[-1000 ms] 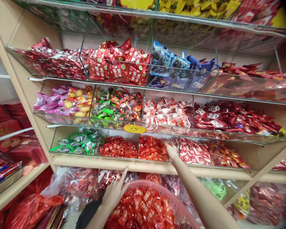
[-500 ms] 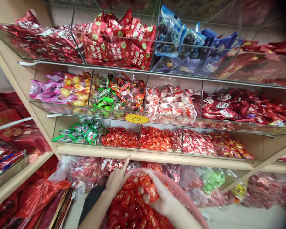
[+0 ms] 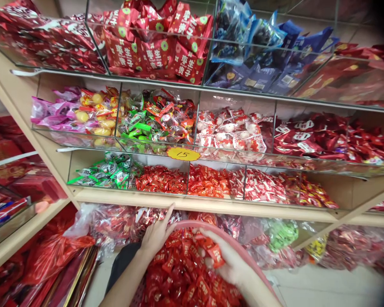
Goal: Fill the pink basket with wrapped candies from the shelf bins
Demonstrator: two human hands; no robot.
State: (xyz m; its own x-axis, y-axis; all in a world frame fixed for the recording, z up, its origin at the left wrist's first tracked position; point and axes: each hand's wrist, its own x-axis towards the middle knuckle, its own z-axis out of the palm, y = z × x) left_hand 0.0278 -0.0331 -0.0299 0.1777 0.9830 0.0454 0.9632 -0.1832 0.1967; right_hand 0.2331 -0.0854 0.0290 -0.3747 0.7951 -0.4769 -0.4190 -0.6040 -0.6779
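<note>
A pink plastic basket (image 3: 208, 225) full of red-wrapped candies (image 3: 169, 275) stands in front of me, below the lowest shelf. My right hand (image 3: 228, 258) is inside it, fingers curled around a few wrapped candies (image 3: 213, 251). At the basket's far left rim is my left hand (image 3: 156, 233), its index finger stretched toward the shelf edge and its thumb apart. No candy shows in that hand. Whether it touches the rim I cannot tell.
Wooden shelves (image 3: 211, 205) with clear dividers hold candies in several compartments. A yellow price tag (image 3: 183, 154) marked 15 hangs at the middle shelf. Bagged candies (image 3: 281, 233) lie beneath. Red bags (image 3: 56, 256) stand at the left, and a wooden brace (image 3: 348, 221) slants at the right.
My right hand has moved slightly right and down inside the basket, still holding candies. The left hand keeps its pose. The view has shifted a little, and the shelves appear higher.
</note>
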